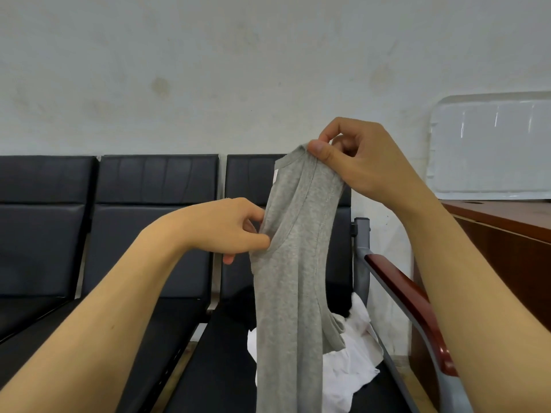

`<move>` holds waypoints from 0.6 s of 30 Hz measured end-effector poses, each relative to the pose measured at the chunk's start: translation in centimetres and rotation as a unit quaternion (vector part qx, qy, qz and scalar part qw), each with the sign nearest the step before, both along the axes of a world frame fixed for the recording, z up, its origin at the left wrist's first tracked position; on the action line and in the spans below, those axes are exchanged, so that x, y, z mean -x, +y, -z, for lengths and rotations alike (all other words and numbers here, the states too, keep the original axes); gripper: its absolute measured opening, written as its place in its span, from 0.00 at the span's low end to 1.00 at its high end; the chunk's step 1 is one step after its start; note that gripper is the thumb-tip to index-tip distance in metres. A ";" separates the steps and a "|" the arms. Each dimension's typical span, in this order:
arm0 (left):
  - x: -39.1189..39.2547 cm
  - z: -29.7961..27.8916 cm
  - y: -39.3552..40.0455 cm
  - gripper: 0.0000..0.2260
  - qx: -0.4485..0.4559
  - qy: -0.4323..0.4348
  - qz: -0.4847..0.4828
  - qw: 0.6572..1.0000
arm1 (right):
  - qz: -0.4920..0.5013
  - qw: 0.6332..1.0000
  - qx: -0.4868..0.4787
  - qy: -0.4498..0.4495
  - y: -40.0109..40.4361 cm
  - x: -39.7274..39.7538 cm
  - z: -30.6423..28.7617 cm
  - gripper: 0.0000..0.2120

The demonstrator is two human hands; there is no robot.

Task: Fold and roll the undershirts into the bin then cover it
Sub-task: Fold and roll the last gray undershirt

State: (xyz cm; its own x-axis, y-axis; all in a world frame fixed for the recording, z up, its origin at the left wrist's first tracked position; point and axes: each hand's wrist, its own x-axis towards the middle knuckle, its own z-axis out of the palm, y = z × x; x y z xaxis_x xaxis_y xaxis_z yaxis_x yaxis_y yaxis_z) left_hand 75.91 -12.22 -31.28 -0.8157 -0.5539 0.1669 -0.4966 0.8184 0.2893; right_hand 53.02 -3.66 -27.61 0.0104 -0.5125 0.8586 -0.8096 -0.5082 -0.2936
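A grey undershirt [293, 263] hangs lengthwise in the air over the right-hand seat. My right hand [363, 156] pinches its top strap between thumb and fingers. Lower and to the left, my left hand [229, 228] pinches the edge of the armhole. On the seat under the shirt lies a crumpled white undershirt [354, 362], with a black garment [241, 305] behind it. A clear plastic lid [492, 147] leans against the wall on the desk at the right. The bin is out of view.
A row of black padded seats [134, 234] runs along a pale wall. A red-brown armrest [417, 308] on a grey metal frame bounds the right-hand seat. Past it stands a wooden desk [507, 234].
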 end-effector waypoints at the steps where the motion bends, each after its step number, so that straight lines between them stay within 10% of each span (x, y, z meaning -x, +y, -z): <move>1: 0.0 -0.1 0.2 0.07 -0.007 -0.011 0.002 1.000 | 0.000 1.000 -0.001 0.002 -0.1 -0.1 0.0 0.12; 18: 0.0 0.3 0.5 0.16 -0.254 0.101 0.105 0.956 | 0.022 0.994 0.038 -0.098 -1.9 1.4 1.0 0.12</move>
State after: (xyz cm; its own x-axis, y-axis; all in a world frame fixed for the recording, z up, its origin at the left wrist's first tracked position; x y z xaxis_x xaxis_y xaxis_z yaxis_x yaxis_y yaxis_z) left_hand 75.92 -11.68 -31.56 -0.8969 -0.4338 0.0855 -0.2291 0.6215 0.7492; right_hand 51.65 -5.53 -28.61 -0.1820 -0.4428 0.8779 -0.7619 -0.5009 -0.4106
